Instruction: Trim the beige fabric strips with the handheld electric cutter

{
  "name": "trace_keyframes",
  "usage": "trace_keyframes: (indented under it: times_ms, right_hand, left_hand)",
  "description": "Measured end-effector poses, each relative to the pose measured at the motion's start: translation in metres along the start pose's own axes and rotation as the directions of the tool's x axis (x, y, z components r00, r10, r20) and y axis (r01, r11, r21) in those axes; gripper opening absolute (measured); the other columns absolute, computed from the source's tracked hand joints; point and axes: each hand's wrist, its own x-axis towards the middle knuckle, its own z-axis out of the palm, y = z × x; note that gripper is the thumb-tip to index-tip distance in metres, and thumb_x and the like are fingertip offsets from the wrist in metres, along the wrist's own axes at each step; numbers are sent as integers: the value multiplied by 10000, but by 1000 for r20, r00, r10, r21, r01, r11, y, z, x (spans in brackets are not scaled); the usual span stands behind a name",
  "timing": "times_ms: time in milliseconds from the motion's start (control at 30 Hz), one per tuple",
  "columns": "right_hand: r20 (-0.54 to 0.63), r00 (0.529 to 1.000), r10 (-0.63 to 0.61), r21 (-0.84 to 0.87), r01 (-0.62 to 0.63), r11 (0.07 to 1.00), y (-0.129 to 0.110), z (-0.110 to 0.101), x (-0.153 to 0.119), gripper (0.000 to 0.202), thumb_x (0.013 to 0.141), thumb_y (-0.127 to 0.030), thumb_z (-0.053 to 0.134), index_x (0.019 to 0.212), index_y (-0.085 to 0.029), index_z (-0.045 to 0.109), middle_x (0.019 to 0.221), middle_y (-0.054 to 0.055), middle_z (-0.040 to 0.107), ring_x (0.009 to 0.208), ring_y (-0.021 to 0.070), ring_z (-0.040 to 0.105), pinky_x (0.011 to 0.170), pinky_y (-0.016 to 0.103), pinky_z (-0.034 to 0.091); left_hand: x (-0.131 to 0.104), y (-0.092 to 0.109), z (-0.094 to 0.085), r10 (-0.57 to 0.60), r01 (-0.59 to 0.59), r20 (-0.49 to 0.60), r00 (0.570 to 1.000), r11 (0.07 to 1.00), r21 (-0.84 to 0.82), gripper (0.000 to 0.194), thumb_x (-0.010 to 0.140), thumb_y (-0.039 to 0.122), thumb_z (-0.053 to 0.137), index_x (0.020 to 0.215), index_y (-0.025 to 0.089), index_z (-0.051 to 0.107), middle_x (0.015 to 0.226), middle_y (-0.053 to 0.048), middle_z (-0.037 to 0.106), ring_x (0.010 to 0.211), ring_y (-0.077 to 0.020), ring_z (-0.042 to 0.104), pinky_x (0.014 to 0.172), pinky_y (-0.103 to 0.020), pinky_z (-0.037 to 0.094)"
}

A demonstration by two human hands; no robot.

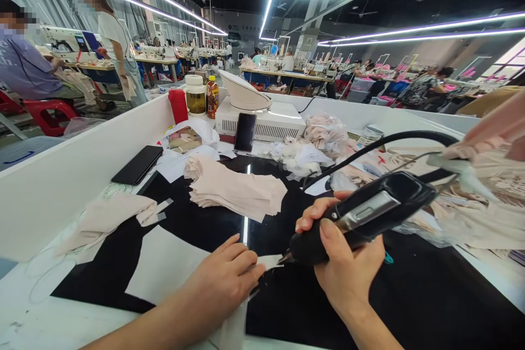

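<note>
Tool (365, 216), black, near right | right hand (344, 257): fingers curled closed around its body | tip at right end of pale strip (269, 261) | left hand (235, 273): fingers bunched on strip's left end, pinch unclear | strip: near centre, over black board (410, 295) | cloth stack (235, 188): farther, left of tool

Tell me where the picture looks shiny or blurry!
Head view: a white streak of glare on the black mat, just beyond the left hand; head view: shine on the black tool in the right hand; head view: the pink cloth at the right edge looks blurry.
</note>
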Motion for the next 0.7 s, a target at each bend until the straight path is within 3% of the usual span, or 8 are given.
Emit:
trace_keyframes:
  times_ms: [333, 500, 700]
  right_hand:
    - [16, 1000, 13, -15, -13, 1000, 0, 4, -3, 319, 872, -290, 836, 1117, -283, 632, 835, -39, 673, 637, 140, 669, 620, 319, 618]
    - [18, 1000, 14, -4, -14, 1000, -1, 3, -4, 309, 882, -244, 829, 1123, -288, 640, 847, -44, 686, 649, 128, 673, 637, 299, 616]
    - [-4, 1000, 0, -45, 0, 999, -3, -2, -7, 354, 856, -253, 856, 1135, -282, 640, 844, -35, 689, 640, 137, 682, 629, 309, 627]
  left_hand:
    - [1, -2, -1, -7, 7, 26, 1000, 1000, 5, 187, 1072, 73, 533, 1196, 162, 642, 992, -23, 678, 940, -193, 679, 1135, -481, 532]
    - [0, 5, -11, -5, 3, 24, 1000, 997, 78, 256, 1080, 55, 468, 1284, 115, 610, 1153, -88, 703, 1087, -222, 694, 1083, -413, 581]
    - [-26, 15, -14, -201, 199, 39, 979, 979, 52, 482, 966, -40, 404, 1399, 124, 536, 1293, -145, 663, 1167, -248, 704, 990, -384, 646]
